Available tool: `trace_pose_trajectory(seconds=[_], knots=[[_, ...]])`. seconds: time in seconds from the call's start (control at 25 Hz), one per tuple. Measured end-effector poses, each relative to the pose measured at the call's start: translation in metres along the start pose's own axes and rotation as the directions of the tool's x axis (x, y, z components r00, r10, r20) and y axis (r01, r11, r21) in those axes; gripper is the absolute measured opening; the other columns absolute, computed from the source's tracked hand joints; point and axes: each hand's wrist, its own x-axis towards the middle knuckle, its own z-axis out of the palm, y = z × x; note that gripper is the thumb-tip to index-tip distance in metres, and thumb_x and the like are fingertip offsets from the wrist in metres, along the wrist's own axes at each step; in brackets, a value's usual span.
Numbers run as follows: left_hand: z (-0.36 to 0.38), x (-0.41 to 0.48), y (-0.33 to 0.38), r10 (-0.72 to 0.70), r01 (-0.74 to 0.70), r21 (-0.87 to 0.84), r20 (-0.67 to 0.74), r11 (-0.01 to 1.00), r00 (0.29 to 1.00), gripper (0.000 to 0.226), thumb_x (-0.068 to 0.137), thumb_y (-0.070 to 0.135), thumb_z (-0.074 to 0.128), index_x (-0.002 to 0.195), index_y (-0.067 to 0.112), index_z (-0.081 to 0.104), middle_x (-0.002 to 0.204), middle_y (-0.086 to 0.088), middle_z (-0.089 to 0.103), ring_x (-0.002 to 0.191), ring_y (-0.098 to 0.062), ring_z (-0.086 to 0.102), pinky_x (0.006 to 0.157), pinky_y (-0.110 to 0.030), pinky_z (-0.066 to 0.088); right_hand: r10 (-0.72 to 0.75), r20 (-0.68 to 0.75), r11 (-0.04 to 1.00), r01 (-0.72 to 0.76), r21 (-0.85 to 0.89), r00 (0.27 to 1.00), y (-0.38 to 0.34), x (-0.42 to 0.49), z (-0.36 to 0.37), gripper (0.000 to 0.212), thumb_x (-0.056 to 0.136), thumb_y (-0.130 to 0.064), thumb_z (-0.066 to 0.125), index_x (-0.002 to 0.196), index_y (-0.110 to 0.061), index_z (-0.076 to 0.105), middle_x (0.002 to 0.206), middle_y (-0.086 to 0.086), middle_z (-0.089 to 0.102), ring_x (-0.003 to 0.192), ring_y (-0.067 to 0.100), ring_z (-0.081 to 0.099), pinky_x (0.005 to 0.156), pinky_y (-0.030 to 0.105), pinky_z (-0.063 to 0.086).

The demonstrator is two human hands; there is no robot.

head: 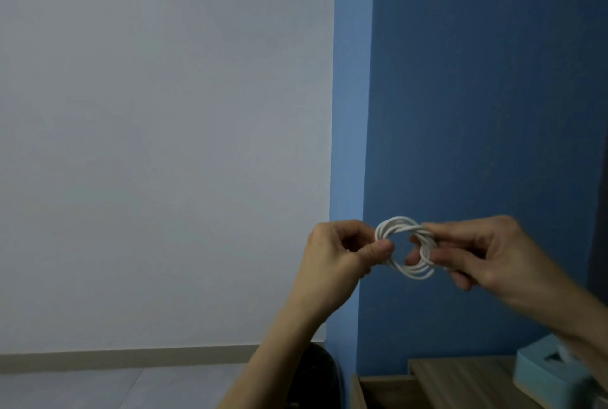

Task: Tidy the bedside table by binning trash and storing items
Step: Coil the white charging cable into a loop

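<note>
Both hands, the left hand [342, 252] and the right hand [487, 254], pinch a coiled white cable [406, 249] in the air above the tabletop [460, 382]. To finish well, each grip should keep the loops together while the end is tucked.

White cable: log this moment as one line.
phase: coiling | left hand: pinching white cable | right hand: gripping coil's other side | cable: held above bedside table
</note>
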Motion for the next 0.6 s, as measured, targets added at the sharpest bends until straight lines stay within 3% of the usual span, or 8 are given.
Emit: trace_pose_trajectory(seconds=[0.04,0.12,0.2,0.36,0.48,0.6], knots=[[-0.001,0.000,-0.001,-0.004,0.004,-0.028,0.013,1.000,1.000,0.012,0.083,0.011,0.069,0.079,0.000,0.071,0.065,-0.008,0.065,0.052,-0.009,0.051,0.052,-0.019,0.044,0.018,0.028,0.996,-0.021,0.088,0.999,0.000,0.000,0.000,0.016,0.070,-0.028,0.072,0.084,-0.035,0.075,0.069,0.002,0.074,0.037,0.010,0.041,0.038,0.015,0.036],[-0.002,0.001,-0.005,-0.005,0.010,-0.088,0.052,0.996,0.999,0.015,0.085,0.011,0.066,0.085,-0.004,0.070,0.067,-0.009,0.064,0.053,-0.009,0.052,0.053,-0.018,0.045,0.039,0.050,0.983,-0.047,0.176,0.998,0.008,0.000,-0.002,0.041,0.053,-0.059,0.075,0.086,-0.034,0.075,0.074,0.004,0.075,0.038,0.012,0.049,0.038,0.015,0.039],[0.001,0.002,-0.011,0.006,0.006,-0.124,0.101,0.992,0.995,0.019,0.089,0.010,0.061,0.092,-0.008,0.067,0.075,-0.013,0.064,0.063,-0.012,0.057,0.057,-0.019,0.048,0.075,0.017,0.978,-0.077,0.194,0.997,0.013,-0.001,0.000,0.058,0.040,-0.071,0.073,0.085,-0.035,0.074,0.077,0.003,0.076,0.051,0.015,0.065,0.046,0.020,0.049],[0.017,0.002,-0.027,-0.048,0.082,-0.251,0.138,0.965,0.989,0.033,0.096,0.018,0.048,0.103,-0.013,0.059,0.094,-0.019,0.063,0.085,-0.023,0.059,0.069,-0.021,0.052,0.196,0.018,0.930,-0.192,0.312,0.980,0.028,-0.009,0.006,0.075,0.028,-0.067,0.078,0.088,-0.022,0.075,0.084,0.008,0.076,0.075,0.020,0.072,0.058,0.020,0.055],[0.038,-0.001,-0.039,-0.183,0.232,-0.367,0.163,0.901,0.970,0.038,0.100,0.024,0.039,0.105,-0.004,0.065,0.093,-0.009,0.070,0.084,-0.012,0.066,0.074,-0.020,0.054,0.342,-0.013,0.849,-0.304,0.432,0.940,0.051,-0.020,0.012,0.084,0.020,-0.058,0.084,0.089,-0.011,0.074,0.085,0.013,0.075,0.075,0.022,0.072,0.055,0.021,0.054],[0.053,-0.007,-0.057,-0.308,0.389,-0.501,0.238,0.773,0.921,0.042,0.101,0.030,0.029,0.097,0.010,0.067,0.084,0.001,0.073,0.078,-0.007,0.068,0.072,-0.022,0.053,0.455,-0.060,0.774,-0.360,0.521,0.889,0.077,-0.035,0.022,0.083,0.021,-0.049,0.087,0.089,-0.003,0.072,0.085,0.017,0.075,0.072,0.023,0.072,0.055,0.023,0.055]])
